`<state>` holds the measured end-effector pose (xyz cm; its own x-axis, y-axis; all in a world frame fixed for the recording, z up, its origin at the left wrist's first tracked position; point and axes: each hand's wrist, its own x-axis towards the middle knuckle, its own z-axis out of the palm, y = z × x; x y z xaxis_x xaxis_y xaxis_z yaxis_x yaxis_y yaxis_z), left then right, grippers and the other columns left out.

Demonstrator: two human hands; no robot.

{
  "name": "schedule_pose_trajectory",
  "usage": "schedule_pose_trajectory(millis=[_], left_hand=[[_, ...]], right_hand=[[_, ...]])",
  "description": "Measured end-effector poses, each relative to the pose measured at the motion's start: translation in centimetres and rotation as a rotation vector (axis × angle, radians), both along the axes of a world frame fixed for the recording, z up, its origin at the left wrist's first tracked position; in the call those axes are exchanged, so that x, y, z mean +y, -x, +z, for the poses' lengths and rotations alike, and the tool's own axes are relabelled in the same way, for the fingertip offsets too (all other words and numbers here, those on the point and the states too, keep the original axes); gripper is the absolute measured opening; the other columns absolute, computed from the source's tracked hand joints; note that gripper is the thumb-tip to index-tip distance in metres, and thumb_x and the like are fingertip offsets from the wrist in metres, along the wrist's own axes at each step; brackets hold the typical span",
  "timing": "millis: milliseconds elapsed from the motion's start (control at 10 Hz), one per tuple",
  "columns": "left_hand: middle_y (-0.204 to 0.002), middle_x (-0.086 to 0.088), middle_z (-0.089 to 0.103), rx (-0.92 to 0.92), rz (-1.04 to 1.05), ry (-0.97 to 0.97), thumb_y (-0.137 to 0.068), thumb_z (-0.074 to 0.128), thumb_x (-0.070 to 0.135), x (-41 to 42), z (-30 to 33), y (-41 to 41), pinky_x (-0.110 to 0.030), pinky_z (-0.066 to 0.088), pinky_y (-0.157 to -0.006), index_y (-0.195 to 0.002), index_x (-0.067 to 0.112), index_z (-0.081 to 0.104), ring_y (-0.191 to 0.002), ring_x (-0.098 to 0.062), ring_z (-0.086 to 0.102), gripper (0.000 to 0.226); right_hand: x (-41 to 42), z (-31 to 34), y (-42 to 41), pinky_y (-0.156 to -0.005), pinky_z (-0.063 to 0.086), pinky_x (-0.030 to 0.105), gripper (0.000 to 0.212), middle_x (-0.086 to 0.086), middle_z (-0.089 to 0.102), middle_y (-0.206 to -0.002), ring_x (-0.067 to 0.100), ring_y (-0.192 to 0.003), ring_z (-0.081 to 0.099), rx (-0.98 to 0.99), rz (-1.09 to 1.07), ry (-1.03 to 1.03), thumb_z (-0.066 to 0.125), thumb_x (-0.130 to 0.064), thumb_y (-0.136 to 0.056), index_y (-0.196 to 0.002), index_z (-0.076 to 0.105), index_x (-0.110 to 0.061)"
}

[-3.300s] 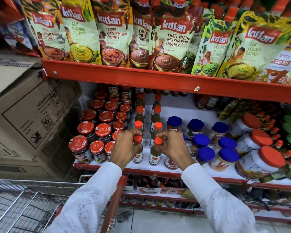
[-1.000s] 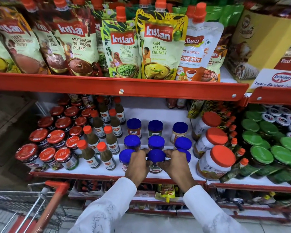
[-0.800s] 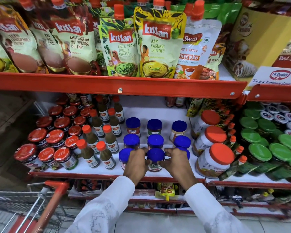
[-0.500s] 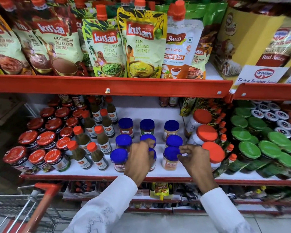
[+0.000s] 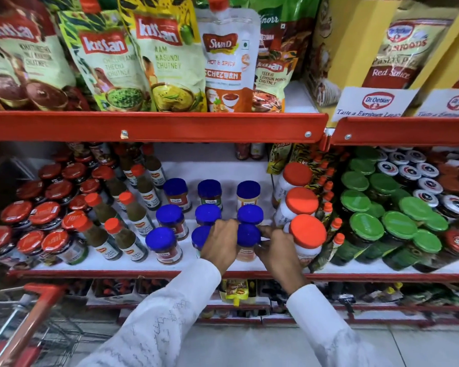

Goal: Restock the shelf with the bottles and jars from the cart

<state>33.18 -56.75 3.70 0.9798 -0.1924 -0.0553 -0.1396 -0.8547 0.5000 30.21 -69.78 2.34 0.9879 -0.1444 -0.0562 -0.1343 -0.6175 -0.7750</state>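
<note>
Currently at shelf [image 5: 143, 264] front edge | left hand [image 5: 220, 245] and right hand [image 5: 278, 247] both grasping blue-lidded jar [image 5: 248, 235] | jar upright, front row, just beside orange-lidded jar [image 5: 306, 231] | cart [image 5: 35, 308] lower left

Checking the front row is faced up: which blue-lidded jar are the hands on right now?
The front-row jar on the right, with the pale orange label: left hand and right hand flank it. The other blue-lidded jars stand untouched or merely beside them.

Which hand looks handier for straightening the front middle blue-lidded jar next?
Probably the left hand: it lies right beside that jar, while the right hand sits further right, by the orange-lidded jar.
</note>
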Motion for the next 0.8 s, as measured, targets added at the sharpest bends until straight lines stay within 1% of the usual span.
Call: schedule_pose_trajectory(millis=[100,200,300,400,500,600,700,800], left_hand=[[-0.101,-0.012,0.071,0.017,0.007,0.037,-0.080,0.064,-0.007,-0.6,-0.4,0.3,-0.040,0.058,-0.083,-0.109,0.009,0.064,-0.093,-0.027,0.067,0.033],[-0.104,-0.008,0.072,0.004,0.015,0.051,-0.082,0.065,-0.004,-1.0,-0.8,0.7,-0.039,0.057,-0.085,-0.112,0.012,0.065,-0.094,-0.024,0.067,0.035],[-0.103,-0.006,0.073,-0.010,0.030,0.057,-0.081,0.066,-0.003,-1.2,-1.1,0.8,-0.033,0.056,-0.083,-0.113,0.014,0.065,-0.093,-0.022,0.067,0.035],[-0.099,-0.006,0.073,-0.018,0.034,0.054,-0.079,0.066,-0.006,-1.2,-1.0,0.9,-0.030,0.053,-0.076,-0.109,0.014,0.066,-0.089,-0.022,0.067,0.037],[-0.095,-0.006,0.073,-0.037,0.024,0.058,-0.077,0.064,-0.009,-1.1,-1.1,1.1,-0.027,0.050,-0.071,-0.106,0.014,0.066,-0.085,-0.022,0.066,0.038],[-0.094,-0.005,0.071,-0.035,0.034,0.069,-0.077,0.064,-0.010,-0.9,-1.4,1.2,-0.026,0.048,-0.070,-0.106,0.015,0.066,-0.084,-0.022,0.065,0.038],[-0.097,-0.006,0.071,-0.028,0.034,0.087,-0.080,0.064,-0.007,-0.9,-1.4,1.3,-0.026,0.046,-0.073,-0.110,0.015,0.064,-0.085,-0.019,0.063,0.037],[-0.103,-0.007,0.070,-0.024,0.041,0.043,-0.085,0.064,-0.001,-0.7,-0.4,1.5,-0.026,0.047,-0.073,-0.113,0.014,0.061,-0.092,-0.020,0.065,0.032]], right_hand=[[-0.6,-0.3,0.0,-0.087,0.057,0.037,0.050,0.011,0.075,-0.112,0.026,-0.096,0.070,-0.001,0.007,0.029,0.060,0.015,-0.076,-0.119,0.068,-0.010],[-1.1,-0.5,0.0,-0.078,0.053,0.031,0.049,0.013,0.074,-0.108,0.028,-0.093,0.068,0.004,-0.001,0.057,0.056,0.018,-0.076,-0.115,0.069,-0.008],[-1.3,-0.5,-0.1,-0.079,0.055,0.034,0.049,0.014,0.074,-0.107,0.029,-0.091,0.068,0.002,0.014,0.060,0.054,0.019,-0.077,-0.116,0.068,-0.007],[-1.3,-0.3,0.0,-0.076,0.054,0.033,0.047,0.014,0.074,-0.104,0.029,-0.088,0.067,0.010,0.022,0.047,0.052,0.019,-0.079,-0.114,0.069,-0.008],[-1.4,-0.5,0.1,-0.077,0.054,0.033,0.048,0.014,0.074,-0.105,0.028,-0.090,0.067,0.003,0.020,0.056,0.051,0.019,-0.078,-0.115,0.069,-0.007],[-1.3,-0.3,0.3,-0.080,0.056,0.034,0.047,0.014,0.074,-0.106,0.028,-0.091,0.068,0.011,0.026,0.055,0.053,0.019,-0.078,-0.114,0.069,-0.007],[-1.0,-0.1,0.5,-0.084,0.058,0.039,0.044,0.015,0.073,-0.109,0.030,-0.092,0.069,0.009,0.040,0.051,0.056,0.017,-0.081,-0.117,0.067,-0.007],[-1.3,0.6,1.4,-0.079,0.059,0.040,0.044,0.014,0.073,-0.105,0.028,-0.089,0.070,0.030,0.004,0.192,0.066,0.001,-0.084,-0.126,0.061,-0.013]])
